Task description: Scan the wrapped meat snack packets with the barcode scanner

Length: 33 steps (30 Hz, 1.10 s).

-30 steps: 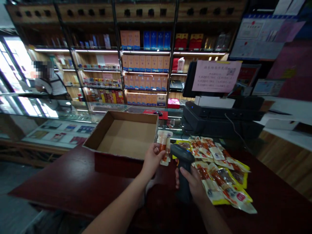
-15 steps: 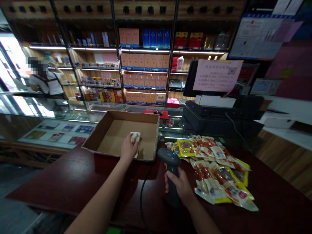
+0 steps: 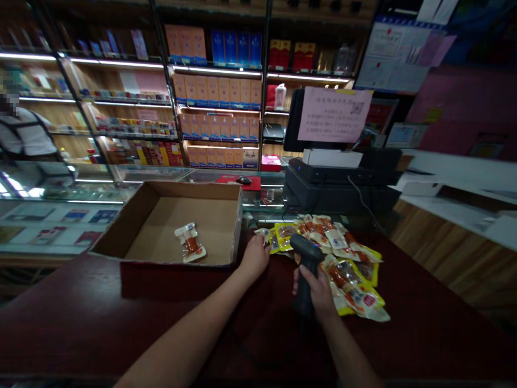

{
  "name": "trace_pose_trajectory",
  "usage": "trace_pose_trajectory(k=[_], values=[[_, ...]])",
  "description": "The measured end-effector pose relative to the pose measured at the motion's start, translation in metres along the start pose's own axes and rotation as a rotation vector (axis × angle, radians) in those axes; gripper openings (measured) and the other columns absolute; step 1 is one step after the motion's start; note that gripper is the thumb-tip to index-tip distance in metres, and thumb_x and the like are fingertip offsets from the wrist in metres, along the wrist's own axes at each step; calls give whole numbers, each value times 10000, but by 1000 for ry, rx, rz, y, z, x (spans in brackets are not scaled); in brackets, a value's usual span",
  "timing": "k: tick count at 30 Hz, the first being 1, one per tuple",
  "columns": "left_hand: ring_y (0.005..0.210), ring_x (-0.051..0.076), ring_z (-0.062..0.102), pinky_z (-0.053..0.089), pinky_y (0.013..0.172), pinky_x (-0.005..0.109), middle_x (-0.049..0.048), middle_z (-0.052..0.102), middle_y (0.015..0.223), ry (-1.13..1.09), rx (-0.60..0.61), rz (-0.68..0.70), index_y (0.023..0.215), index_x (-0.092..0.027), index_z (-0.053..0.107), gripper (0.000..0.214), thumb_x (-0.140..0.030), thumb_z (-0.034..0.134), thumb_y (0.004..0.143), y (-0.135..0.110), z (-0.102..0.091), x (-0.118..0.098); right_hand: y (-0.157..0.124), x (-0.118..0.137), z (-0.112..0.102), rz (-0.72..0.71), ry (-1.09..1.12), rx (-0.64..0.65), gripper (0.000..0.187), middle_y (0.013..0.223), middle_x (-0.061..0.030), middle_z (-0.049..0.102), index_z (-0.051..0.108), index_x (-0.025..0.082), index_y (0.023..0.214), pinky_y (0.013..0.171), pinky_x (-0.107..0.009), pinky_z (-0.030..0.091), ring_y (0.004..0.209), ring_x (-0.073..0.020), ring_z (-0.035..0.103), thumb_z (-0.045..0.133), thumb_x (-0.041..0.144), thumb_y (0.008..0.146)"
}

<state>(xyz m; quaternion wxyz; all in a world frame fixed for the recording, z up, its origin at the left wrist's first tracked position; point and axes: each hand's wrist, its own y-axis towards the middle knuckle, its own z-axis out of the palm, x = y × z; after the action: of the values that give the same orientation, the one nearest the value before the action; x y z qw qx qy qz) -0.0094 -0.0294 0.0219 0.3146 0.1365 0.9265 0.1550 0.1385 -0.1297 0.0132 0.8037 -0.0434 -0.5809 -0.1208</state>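
Observation:
My right hand [image 3: 317, 285] is wrapped round the grip of a black barcode scanner [image 3: 306, 262], held upright above the dark red counter [image 3: 81, 323]. At the left edge of a pile of snack packets [image 3: 347, 264], my left hand [image 3: 255, 256] pinches a yellow packet [image 3: 271, 240]. One white and orange snack packet [image 3: 189, 243] lies alone on the floor of the open cardboard box [image 3: 133, 213], left of both hands.
A black cash register with a screen and a pink paper notice [image 3: 333, 114] stands behind the pile. A glass display case [image 3: 60, 210] runs along the left. Another person [image 3: 24, 137] stands far left by the shelves of boxed goods [image 3: 218, 91].
My left hand let go of a snack packet inside the box, then moved right to the pile and took hold of another. The scanner stayed in my right hand.

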Motion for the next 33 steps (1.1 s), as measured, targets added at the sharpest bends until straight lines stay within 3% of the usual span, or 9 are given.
trace_pose_trajectory(k=[4,7,11,16,20,23,33], values=[[1042,282,549,422,853,379,188,599,1059,239,76,-214,1085,-92,525,406,-347,556,769,19,21,8,3,-5,-5,-25,-14,-38,380,527,56,570,529,184,765,344,-222,459,375,-105,518,710,493,638],[1005,297,570,437,803,369,200,612,1033,298,84,-251,1022,-93,564,386,-364,549,747,20,27,16,1,-7,-6,-13,-47,-18,371,527,59,559,525,180,801,352,-225,469,372,-103,518,692,483,667],[888,275,617,443,747,323,169,647,907,190,125,-262,854,-122,606,252,-315,555,699,19,29,29,-1,-6,-6,3,-71,11,400,547,62,563,512,181,922,364,-229,481,390,-106,525,682,458,689],[762,205,615,448,676,286,84,638,822,-171,-39,-222,836,-152,530,248,-255,608,625,21,27,38,-1,-5,-6,30,-90,25,392,554,60,566,513,182,944,374,-228,478,400,-109,527,669,445,698],[707,148,604,449,650,245,-3,616,743,-481,-60,-12,824,-185,464,265,-215,620,611,18,24,35,-3,-4,-7,39,-99,10,354,540,58,560,528,188,901,379,-231,470,391,-113,524,661,447,701],[709,143,601,446,664,245,-10,608,742,-435,-60,73,818,-195,455,247,-198,603,620,13,23,30,-5,-3,-7,28,-89,-17,322,546,52,568,538,191,857,391,-234,472,402,-115,528,657,449,706],[698,141,618,428,638,229,-11,638,796,-166,-16,91,882,-222,476,261,-211,600,651,6,18,24,-5,-2,-6,26,-70,-27,300,497,47,558,540,184,710,389,-234,467,385,-117,526,658,460,700]])
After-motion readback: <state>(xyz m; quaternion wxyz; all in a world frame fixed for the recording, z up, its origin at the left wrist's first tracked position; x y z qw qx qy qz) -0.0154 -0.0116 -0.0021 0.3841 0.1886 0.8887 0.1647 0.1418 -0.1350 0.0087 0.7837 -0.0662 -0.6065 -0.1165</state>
